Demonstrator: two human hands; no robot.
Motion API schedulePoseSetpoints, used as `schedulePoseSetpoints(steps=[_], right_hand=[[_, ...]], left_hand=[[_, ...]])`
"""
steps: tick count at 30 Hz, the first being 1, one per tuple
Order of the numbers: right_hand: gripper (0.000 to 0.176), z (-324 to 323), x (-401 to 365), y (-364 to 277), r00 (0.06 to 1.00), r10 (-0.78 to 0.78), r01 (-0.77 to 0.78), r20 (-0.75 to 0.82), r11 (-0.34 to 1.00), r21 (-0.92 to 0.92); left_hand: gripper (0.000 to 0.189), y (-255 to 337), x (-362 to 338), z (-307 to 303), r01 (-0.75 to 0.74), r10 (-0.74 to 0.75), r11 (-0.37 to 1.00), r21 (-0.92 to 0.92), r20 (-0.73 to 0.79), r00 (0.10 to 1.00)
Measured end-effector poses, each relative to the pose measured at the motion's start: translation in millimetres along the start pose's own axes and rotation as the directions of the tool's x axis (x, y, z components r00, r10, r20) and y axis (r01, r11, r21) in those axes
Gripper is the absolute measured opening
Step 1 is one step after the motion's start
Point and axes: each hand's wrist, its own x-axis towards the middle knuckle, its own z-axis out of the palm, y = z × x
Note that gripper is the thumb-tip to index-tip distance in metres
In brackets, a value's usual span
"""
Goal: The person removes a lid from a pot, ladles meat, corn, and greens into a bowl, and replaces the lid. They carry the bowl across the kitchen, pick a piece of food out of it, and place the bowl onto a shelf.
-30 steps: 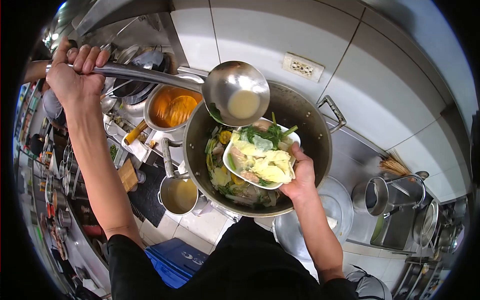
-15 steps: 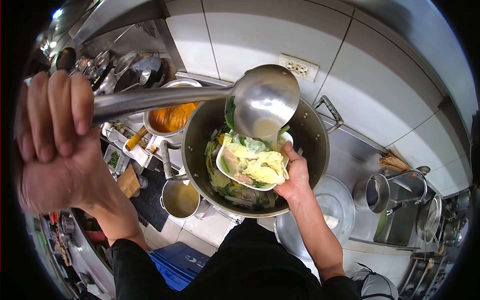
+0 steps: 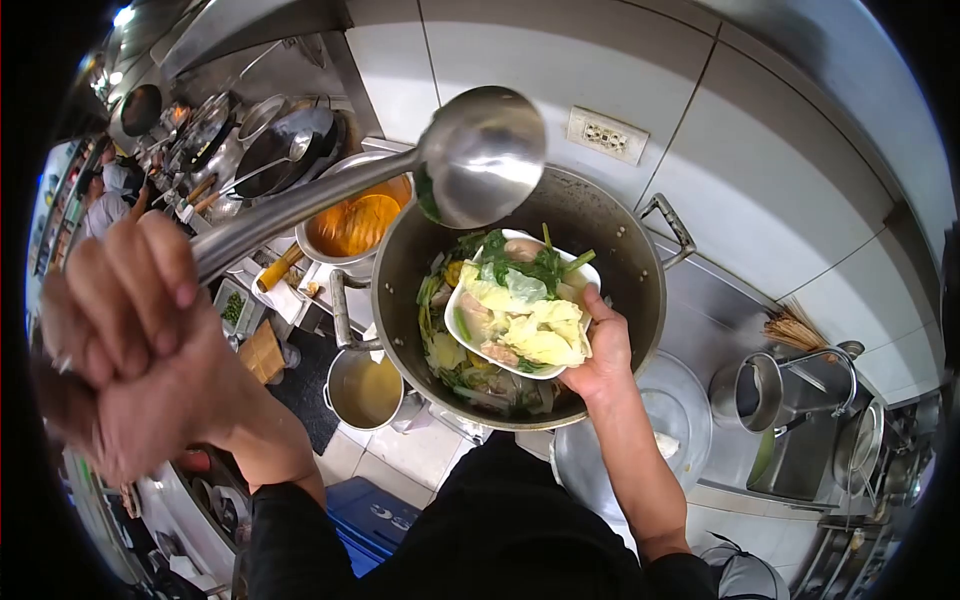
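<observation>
My left hand [image 3: 150,350] is wrapped round the long handle of a metal ladle [image 3: 485,155], whose bowl is raised over the back left of a big pot [image 3: 645,270]. A bit of green leaf clings to the ladle's left edge. My right hand [image 3: 603,350] holds a white bowl [image 3: 462,325] by its right side, above the pot. Pale cabbage [image 3: 545,335], green leaves and pieces of meat fill the bowl. Below it, vegetables [image 3: 445,355] lie in the pot.
An orange-filled pot [image 3: 355,225] and woks [image 3: 280,160] stand at left. A small pot of broth [image 3: 365,390] is below. Right are a large round lid [image 3: 685,400] and a sink [image 3: 790,460]. Another person [image 3: 108,205] stands far left.
The ladle has risen up and left, away from the bowl. More green leaves and meat now show in the bowl. The other person has come into view at the far left.
</observation>
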Motion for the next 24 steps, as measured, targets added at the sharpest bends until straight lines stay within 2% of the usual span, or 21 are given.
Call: schedulePoseSetpoints(steps=[3, 6, 7, 11, 17, 21, 24], right_hand=[[0.048, 1.9, -10.5, -11.3, 0.987, 0.053, -0.073, 0.151, 0.988, 0.133], [0.046, 8.9, -19.3, -17.7, 1.000, -0.021, 0.019, 0.021, 0.997, 0.069], [0.046, 8.0, -20.8, -19.5, 0.999, -0.041, 0.039, 0.028, 0.997, 0.070], [0.045, -1.3, -23.5, -29.3, 0.995, -0.097, 0.093, 0.036, 0.992, 0.079], [0.046, -3.2, -28.5, -32.3, 0.989, -0.147, 0.147, 0.001, 0.988, 0.044], [0.046, -1.0, -28.0, -30.4, 0.990, -0.142, 0.143, -0.018, 0.989, 0.040], [0.047, -3.7, -26.7, -28.9, 0.991, -0.135, 0.135, -0.014, 0.990, 0.041]], left_hand=[[0.045, -22.5, -17.3, -29.1, 0.098, -0.092, 0.993, 0.061, -0.094, 0.991], [0.047, -43.4, -37.3, -51.0, 0.247, -0.247, 0.969, -0.016, -0.117, 0.962], [0.046, -50.2, -46.2, -59.4, 0.300, -0.304, 0.953, -0.047, -0.117, 0.945], [0.045, -62.9, -86.3, -79.4, 0.465, -0.477, 0.862, -0.201, -0.015, 0.879], [0.042, -66.6, -139.9, -82.4, 0.593, -0.593, 0.740, -0.317, 0.110, 0.798], [0.042, -75.4, -158.4, -78.5, 0.679, -0.714, 0.655, -0.333, 0.022, 0.700], [0.038, -76.8, -150.1, -65.5, 0.728, -0.745, 0.656, -0.198, -0.327, 0.581]])
